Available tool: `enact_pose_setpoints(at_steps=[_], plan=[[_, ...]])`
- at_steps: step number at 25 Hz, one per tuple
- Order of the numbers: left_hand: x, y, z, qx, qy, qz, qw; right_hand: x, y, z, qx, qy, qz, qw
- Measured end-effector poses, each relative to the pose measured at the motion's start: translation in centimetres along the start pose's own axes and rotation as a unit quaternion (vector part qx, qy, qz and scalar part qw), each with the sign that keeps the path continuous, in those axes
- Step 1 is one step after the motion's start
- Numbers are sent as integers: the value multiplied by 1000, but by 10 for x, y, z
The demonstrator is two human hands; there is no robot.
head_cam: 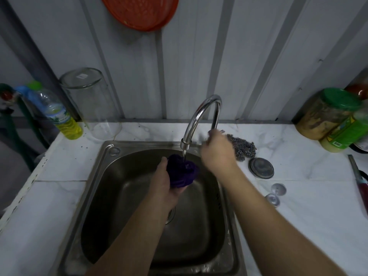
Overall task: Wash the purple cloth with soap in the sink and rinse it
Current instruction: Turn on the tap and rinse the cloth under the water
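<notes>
The purple cloth (182, 173) is bunched into a ball and held over the steel sink (111, 188) by my left hand (163, 188), fingers closed around its lower side. A thin stream of water falls from the curved chrome tap (201, 116) onto the cloth's top. My right hand (216, 150) reaches behind the spout to the tap's base, fingers curled there on what looks like the handle, which is hidden and blurred. A bottle of yellow liquid soap (65, 120) stands on the counter at the back left.
An upturned clear glass jar (93, 104) stands left of the tap. A steel scourer (244, 148), a round metal lid (260, 168) and two small caps (275, 193) lie right of the sink. Green-lidded jars (330, 116) and a knife (358, 176) sit at the far right.
</notes>
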State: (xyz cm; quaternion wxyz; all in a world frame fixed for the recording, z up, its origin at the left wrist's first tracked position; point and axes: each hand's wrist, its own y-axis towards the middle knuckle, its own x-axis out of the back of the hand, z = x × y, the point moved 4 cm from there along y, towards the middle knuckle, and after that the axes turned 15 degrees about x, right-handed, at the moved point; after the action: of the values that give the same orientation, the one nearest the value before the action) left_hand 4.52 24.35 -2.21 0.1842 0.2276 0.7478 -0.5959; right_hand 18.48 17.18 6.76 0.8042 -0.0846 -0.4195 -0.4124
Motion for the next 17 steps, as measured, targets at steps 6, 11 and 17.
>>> enact_pose_setpoints(at_steps=[6,11,17], plan=[[3,-4,2,-15,50,-12,999,-62,-66,20,134,122,151,972],[3,-8,-1,-37,100,-73,992,-82,-66,-4,-52,419,31,906],[6,-4,3,-27,93,-42,994,-79,-51,-11,-117,399,-6,910]])
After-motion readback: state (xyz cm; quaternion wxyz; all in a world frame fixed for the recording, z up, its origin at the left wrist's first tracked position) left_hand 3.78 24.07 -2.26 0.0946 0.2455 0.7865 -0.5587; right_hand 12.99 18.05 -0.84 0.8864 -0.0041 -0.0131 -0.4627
